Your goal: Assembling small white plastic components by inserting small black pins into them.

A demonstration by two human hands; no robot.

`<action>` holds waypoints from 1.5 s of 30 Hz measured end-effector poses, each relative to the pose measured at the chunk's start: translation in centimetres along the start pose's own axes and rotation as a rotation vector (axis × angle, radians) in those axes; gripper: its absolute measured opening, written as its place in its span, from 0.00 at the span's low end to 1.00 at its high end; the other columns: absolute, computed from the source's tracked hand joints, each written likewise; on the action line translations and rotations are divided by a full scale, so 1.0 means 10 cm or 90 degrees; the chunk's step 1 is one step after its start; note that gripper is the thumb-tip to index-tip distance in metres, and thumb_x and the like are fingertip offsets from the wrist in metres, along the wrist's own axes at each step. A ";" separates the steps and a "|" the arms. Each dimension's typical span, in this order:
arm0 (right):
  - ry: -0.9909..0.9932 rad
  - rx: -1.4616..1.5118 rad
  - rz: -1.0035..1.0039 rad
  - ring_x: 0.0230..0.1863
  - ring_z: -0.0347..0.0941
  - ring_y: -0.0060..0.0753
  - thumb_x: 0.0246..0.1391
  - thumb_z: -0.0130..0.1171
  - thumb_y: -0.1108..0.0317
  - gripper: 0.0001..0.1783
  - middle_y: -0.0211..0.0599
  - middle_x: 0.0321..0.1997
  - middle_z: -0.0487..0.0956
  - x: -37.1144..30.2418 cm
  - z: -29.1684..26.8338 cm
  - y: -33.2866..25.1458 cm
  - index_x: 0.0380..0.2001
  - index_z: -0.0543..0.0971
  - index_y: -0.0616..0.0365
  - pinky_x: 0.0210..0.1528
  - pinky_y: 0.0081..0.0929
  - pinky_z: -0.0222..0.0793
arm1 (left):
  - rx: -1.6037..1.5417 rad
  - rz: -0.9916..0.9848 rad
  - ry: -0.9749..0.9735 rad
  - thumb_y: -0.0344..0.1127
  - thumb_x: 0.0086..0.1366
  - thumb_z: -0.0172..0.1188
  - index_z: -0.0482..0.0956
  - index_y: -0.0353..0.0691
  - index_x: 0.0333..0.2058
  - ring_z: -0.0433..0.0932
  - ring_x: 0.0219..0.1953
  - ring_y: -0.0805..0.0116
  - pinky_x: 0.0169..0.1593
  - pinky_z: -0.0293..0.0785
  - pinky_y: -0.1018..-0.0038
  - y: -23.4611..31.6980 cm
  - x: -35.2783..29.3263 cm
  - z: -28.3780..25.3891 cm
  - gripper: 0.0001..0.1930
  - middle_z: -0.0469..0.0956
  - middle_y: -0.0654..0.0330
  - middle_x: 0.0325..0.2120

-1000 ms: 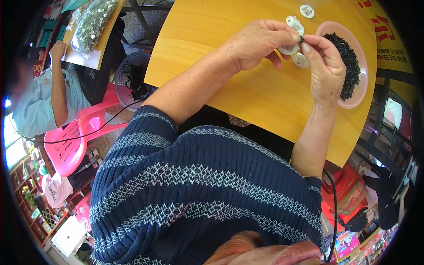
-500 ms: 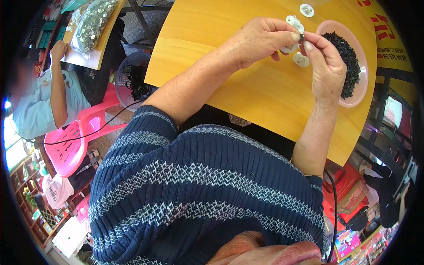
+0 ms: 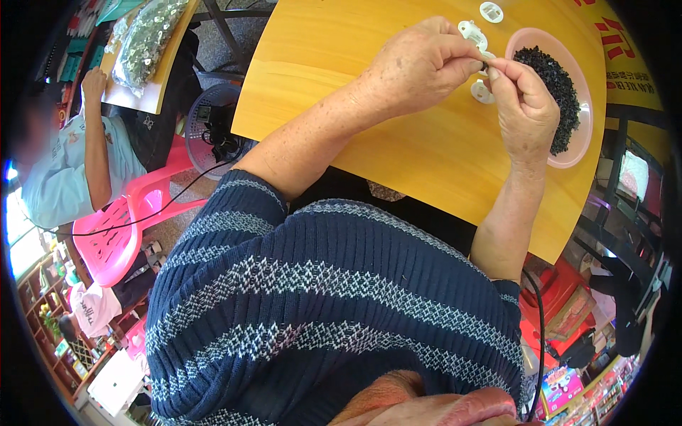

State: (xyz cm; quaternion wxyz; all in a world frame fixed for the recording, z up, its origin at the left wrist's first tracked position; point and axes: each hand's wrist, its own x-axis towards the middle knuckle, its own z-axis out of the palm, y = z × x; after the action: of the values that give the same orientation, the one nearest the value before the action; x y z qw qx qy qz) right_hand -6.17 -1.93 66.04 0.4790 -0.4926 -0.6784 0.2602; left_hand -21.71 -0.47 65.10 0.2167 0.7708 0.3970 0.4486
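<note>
Pinching dark piece (image 3: 485, 67), left hand (image 3: 425, 65) meets right hand (image 3: 526, 110).

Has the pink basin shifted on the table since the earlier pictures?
No. Judged against the table and the topmost round white piece, the pink basin keeps its place; all drift slightly up the picture together, likely camera movement.

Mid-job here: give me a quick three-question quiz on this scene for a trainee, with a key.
1. Which is nearer the pink basin: (a) the left grip or (b) the right grip?
2. True or false: the heaped black pieces lie inside the pink basin.
3. Fill in, light or dark: the tiny piece between the two grips looks ____.

Key: 1. b; 2. true; 3. dark.
</note>
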 end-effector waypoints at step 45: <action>-0.001 0.244 0.120 0.23 0.67 0.12 0.46 0.52 0.73 0.06 0.27 0.23 0.74 -0.01 0.07 -0.01 0.27 0.75 0.64 0.25 0.10 0.64 | -0.590 -0.480 -0.141 0.39 0.54 0.53 0.75 0.38 0.28 0.68 0.21 0.80 0.23 0.65 0.84 0.07 0.01 -0.06 0.10 0.72 0.65 0.19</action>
State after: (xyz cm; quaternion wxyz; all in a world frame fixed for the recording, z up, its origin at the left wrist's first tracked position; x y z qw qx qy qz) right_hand -6.80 -1.97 65.78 0.5368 -0.4533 -0.5678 0.4289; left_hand -21.91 -0.83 65.98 0.7138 0.4442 0.3814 0.3844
